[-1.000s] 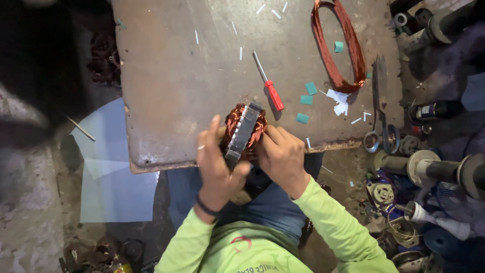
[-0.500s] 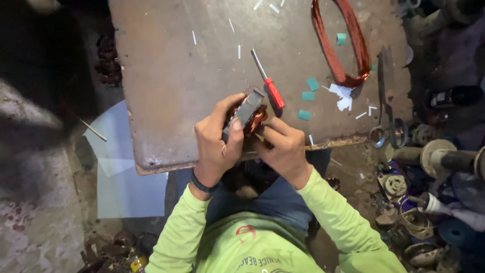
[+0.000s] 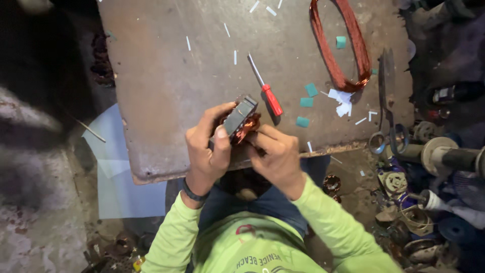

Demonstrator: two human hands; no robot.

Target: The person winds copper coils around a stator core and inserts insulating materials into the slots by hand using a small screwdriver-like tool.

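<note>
Both of my hands hold a small motor stator (image 3: 239, 119) with a grey metal core and copper windings, just above the near edge of a worn metal plate (image 3: 172, 96). My left hand (image 3: 207, 149) wraps around its left side with the thumb on the core. My right hand (image 3: 275, 154) presses fingers against the copper winding on the right side. A red-handled screwdriver (image 3: 267, 88) lies on the plate just beyond the stator.
A loop of copper wire (image 3: 341, 45) lies at the plate's far right, with teal (image 3: 306, 102) and white paper scraps (image 3: 342, 103) near it. Scissors (image 3: 388, 101) rest along the right edge. Motor parts and spools (image 3: 439, 156) crowd the floor at right. Pale sheets (image 3: 113, 167) lie at left.
The stator has been turned in my hands and lifted slightly, its grey core now facing up more toward the left. The view has shifted a little.
</note>
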